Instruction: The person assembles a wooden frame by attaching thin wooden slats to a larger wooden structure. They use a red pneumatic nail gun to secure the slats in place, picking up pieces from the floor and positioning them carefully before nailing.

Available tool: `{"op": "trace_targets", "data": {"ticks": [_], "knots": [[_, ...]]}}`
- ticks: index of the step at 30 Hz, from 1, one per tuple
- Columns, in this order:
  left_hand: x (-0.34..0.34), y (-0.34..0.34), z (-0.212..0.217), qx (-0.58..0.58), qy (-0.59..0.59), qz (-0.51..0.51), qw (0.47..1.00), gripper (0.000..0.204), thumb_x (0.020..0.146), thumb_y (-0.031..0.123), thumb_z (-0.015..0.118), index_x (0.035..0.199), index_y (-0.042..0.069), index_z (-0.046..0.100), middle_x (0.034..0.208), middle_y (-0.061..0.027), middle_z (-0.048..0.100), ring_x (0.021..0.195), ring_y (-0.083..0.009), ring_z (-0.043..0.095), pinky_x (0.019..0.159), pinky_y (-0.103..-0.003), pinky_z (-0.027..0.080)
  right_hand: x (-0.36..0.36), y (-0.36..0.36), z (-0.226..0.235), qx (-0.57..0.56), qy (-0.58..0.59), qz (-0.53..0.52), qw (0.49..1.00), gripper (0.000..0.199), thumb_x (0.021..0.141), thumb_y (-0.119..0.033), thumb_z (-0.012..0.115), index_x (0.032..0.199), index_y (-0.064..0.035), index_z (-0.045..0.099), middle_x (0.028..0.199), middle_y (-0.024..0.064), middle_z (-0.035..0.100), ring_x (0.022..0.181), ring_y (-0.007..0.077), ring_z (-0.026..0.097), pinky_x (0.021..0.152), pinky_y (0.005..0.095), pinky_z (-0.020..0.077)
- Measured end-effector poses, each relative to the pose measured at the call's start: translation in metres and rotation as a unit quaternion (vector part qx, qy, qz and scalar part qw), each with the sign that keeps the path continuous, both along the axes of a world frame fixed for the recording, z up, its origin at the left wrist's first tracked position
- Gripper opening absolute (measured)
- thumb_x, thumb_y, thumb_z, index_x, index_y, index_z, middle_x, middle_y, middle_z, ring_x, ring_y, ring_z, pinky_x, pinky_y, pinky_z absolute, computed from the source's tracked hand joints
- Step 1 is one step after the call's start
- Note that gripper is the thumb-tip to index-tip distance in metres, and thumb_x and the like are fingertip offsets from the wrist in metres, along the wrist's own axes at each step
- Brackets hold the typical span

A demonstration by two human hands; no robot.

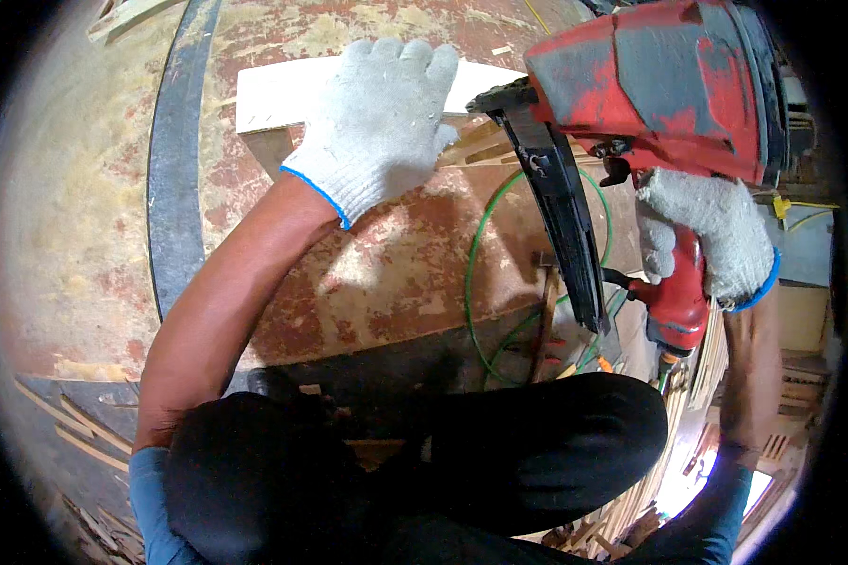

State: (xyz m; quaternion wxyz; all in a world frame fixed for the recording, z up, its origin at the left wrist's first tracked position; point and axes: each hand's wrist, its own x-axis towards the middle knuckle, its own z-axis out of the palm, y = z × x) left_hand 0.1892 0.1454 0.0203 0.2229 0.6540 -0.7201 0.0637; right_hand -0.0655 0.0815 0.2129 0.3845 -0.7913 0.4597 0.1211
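White knit gloves (pixel 379 118), blue-trimmed cuffs.

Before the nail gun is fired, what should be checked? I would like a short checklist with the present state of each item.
1. Right hand grips the red nail gun by its handle: ok.
2. Left hand lies flat on the white board: ok.
3. Left hand apart from the gun's nose: cannot tell, nose hidden.
4. Green hose free of kinks: ok where visible.
5. Both hands gloved: ok.

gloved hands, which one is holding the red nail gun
The right hand, wrapped around the red nail gun grip. The left hand lies flat on the white board instead.
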Motion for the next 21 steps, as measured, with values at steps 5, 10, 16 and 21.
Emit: {"op": "trace_targets", "data": {"ticks": [5, 10, 16, 21], "knots": [[0.002, 0.003, 0.004, 0.011, 0.025, -0.014, 1.000, 0.064, 0.085, 0.028, 0.068, 0.137, -0.002, 0.047, 0.123, -0.0211, 0.060, 0.117, -0.0381, 0.057, 0.100, -0.048, 0.044, 0.010, 0.006, 0.008, -0.047, 0.002, -0.017, 0.999, 0.032, 0.097, -0.029, 0.061, 0.081, -0.0015, 0.066, 0.065, 0.0109, 0.064, 0.062, 0.0231, 0.062, 0.062, 0.0340, 0.0490], [0.005, 0.005, 0.003, 0.019, 0.035, -0.028, 0.999, 0.066, 0.083, 0.024, 0.068, 0.138, -0.004, 0.044, 0.122, -0.0226, 0.060, 0.117, -0.0388, 0.057, 0.100, -0.048, 0.045, 0.024, 0.017, 0.008, -0.016, -0.047, -0.107, 0.993, 0.041, 0.097, -0.031, 0.064, 0.069, -0.0006, 0.064, 0.057, 0.0102, 0.059, 0.051, 0.0190, 0.058, 0.051, 0.0315, 0.0457], [0.004, 0.007, 0.001, -0.004, 0.041, -0.039, 0.998, 0.062, 0.083, 0.022, 0.067, 0.135, -0.004, 0.045, 0.118, -0.0220, 0.060, 0.114, -0.0396, 0.057, 0.096, -0.049, 0.046, 0.020, 0.015, 0.006, 0.018, -0.072, -0.121, 0.990, 0.037, 0.096, -0.029, 0.066, 0.074, 0.0010, 0.066, 0.059, 0.0104, 0.060, 0.049, 0.0187, 0.058, 0.049, 0.0310, 0.0457], [0.003, 0.008, 0.002, 0.002, 0.042, -0.036, 0.998, 0.061, 0.083, 0.021, 0.066, 0.136, -0.003, 0.046, 0.119, -0.0221, 0.060, 0.113, -0.0397, 0.057, 0.097, -0.049, 0.045, 0.019, 0.010, 0.008, 0.027, -0.070, -0.133, 0.988, 0.032, 0.097, -0.030, 0.064, 0.088, -0.0001, 0.071, 0.061, 0.0064, 0.060, 0.051, 0.0171, 0.057, 0.051, 0.0322, 0.0463]]}}
